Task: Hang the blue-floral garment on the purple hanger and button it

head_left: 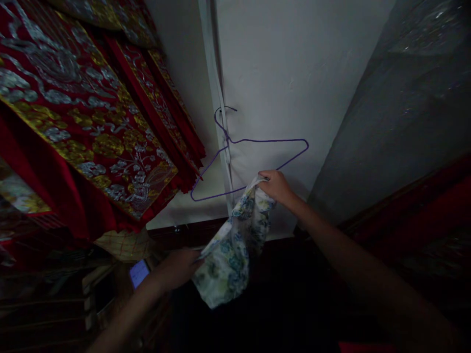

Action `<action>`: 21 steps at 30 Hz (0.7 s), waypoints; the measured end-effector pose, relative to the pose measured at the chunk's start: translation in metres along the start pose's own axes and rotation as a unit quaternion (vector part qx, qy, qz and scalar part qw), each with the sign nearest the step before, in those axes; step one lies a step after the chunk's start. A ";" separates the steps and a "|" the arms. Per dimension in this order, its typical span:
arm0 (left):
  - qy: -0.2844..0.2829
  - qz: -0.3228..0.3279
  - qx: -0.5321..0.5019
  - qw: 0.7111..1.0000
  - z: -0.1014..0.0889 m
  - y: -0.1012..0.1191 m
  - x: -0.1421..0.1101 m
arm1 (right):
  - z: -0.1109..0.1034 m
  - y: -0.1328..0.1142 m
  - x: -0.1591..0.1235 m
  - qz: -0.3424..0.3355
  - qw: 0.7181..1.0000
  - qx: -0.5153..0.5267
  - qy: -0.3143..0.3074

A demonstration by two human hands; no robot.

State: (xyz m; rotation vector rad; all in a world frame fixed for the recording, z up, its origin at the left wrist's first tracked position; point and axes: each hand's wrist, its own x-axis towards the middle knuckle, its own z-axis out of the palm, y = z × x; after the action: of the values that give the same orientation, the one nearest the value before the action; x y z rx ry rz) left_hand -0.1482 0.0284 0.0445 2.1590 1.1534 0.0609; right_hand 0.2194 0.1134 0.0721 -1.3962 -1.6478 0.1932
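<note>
A white cloth garment with a blue and green floral print (230, 260) is stretched between my two hands. My right hand (275, 186) is closed on its upper edge, in front of the lower bar of a purple wire hanger (270, 140). The hanger hangs by its hook on the wall, at a pale vertical strip. Lower and to the left, my left hand (182, 268) grips the garment's other end; its fingers are dark and partly hidden. Whether the cloth touches the hanger's bar I cannot tell. What kind of garment it is does not show.
Red embroidered hangings (103, 122) with gold and silver motifs fill the left side. A lit phone-like screen (139, 273) lies at lower left near wooden furniture. Behind the hanger is a pale wall (294, 63). Clear plastic sheeting (397, 98) covers something at right, above red cloth.
</note>
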 end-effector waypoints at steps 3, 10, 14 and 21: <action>0.098 0.005 0.046 0.994 -0.042 -0.004 0.015 | -0.028 -0.001 -0.003 0.004 1.000 -0.005 -0.006; 0.326 0.184 -0.155 0.914 -0.105 0.051 0.073 | -0.015 -0.019 -0.020 0.050 0.990 0.121 -0.061; 0.301 0.159 -0.234 0.911 -0.124 0.061 0.082 | -0.004 -0.032 -0.034 0.010 0.987 0.153 -0.042; 0.247 0.103 -0.258 0.928 -0.165 0.047 0.068 | -0.084 -0.004 -0.013 0.059 0.979 0.010 0.197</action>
State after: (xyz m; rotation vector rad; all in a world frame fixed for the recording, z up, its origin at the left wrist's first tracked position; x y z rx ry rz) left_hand -0.1292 0.1512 0.1815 1.8132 1.0124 0.9430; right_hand 0.2758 0.0657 0.1139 -1.4139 -1.2342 -0.0016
